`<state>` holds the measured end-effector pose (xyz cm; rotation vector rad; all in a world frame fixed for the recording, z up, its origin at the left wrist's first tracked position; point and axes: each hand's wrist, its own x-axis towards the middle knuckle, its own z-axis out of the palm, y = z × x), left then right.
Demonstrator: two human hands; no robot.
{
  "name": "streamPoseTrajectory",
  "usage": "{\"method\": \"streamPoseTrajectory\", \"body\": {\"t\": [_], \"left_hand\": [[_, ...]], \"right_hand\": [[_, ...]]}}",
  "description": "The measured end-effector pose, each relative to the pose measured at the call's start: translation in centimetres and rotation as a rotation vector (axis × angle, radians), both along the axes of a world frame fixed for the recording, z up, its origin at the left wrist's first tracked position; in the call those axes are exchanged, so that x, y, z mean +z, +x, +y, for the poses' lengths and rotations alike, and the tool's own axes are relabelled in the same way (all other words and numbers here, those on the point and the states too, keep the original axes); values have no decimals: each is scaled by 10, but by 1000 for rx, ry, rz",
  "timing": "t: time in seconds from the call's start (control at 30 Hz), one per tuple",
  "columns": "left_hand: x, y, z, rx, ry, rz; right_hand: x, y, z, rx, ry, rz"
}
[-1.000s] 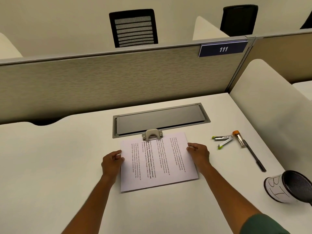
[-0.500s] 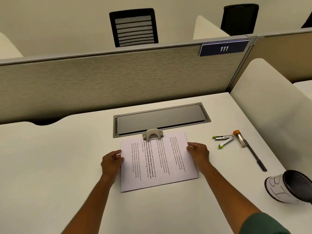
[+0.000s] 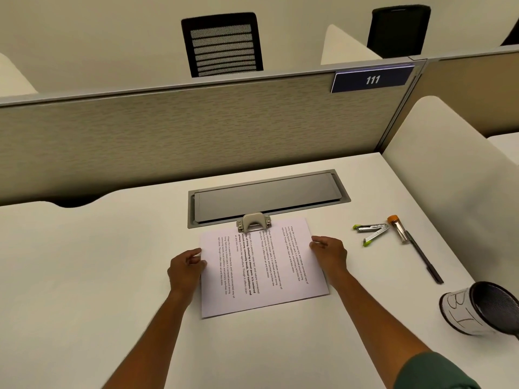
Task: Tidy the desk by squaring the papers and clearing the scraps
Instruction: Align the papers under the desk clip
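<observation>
White desk (image 3: pixel 84 276) filled the view, seen from above by the person seated at it. Going from left to right: the left hand (image 3: pixel 186 269) rested at the left edge of the papers (image 3: pixel 264 268), its fingers curled, the fingertips touching or pinching that edge; which of the two could not be told. The papers, printed sheets stacked together, lay flat in the middle of the desk, slightly skewed, their far edge tucked under a small beige hole punch (image 3: pixel 253 222). That punch sat just in front of a grey cable hatch (image 3: pixel 269 196) set into the desk. The right hand (image 3: pixel 329 249) rested at the right edge of the papers, its fingers curled with the tips against that edge. Further right, well apart from the papers, lay a green-tipped staple remover (image 3: pixel 372 233), a pen (image 3: pixel 412 248), and a tipped-over mesh cup (image 3: pixel 483 311).

The squaring step seemed to be in hand. Next, both hands would likely need to press inward evenly, aligning the sheets without buckling them.
</observation>
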<state>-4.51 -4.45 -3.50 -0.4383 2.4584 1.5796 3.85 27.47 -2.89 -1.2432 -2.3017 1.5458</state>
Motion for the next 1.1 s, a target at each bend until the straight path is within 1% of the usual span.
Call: {"method": "streamPoseTrajectory", "body": {"t": [0.27, 0.4, 0.5, 0.57, 0.67, 0.73, 0.8, 0.93, 1.0, 1.1], "left_hand": [[5, 2, 2, 55, -49, 62], [9, 2, 2, 68, -98, 91], [10, 3, 3, 7, -158, 195], [11, 3, 5, -43, -193, 243], [13, -4, 10, -114, -256, 309], [17, -12, 18, -167, -291, 338], [23, -23, 28, -243, -332, 355], [39, -45, 54, -423, -429, 385], [46, -53, 69, -497, -498, 420], [52, -62, 88, -618, -633, 463]], "right_hand": [[1, 1, -5, -35, 34, 11], [3, 0, -11, -16, 145, 3], [2, 1, -15, 12, 226, 10], [1, 4, -17, 75, 307, 13], [0, 14, -27, 209, 544, -7], [-2, 25, -42, 305, 677, 56], [-9, 37, -65, 426, 757, 83], [-26, 53, -108, 677, 809, -6], [-29, 53, -120, 729, 816, -43], [-28, 46, -125, 729, 817, -76]]}}
